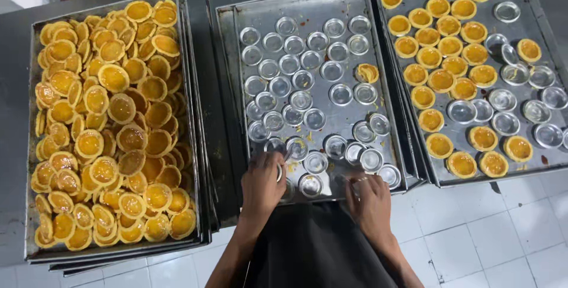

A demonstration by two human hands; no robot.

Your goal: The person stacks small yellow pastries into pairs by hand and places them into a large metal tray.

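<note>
Empty tart moulds [310,162] on the middle tray [378,10] are being gathered; one is held by the left hand [263,180], while the right hand's [368,200] grip cannot be told. Stacking is judged next.

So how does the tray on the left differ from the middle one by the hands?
The left tray is heaped with golden tarts; the middle tray holds mostly empty tins and one tart. Tarts overlap in a pile; tins lie singly. Both are rectangular metal trays.
</note>
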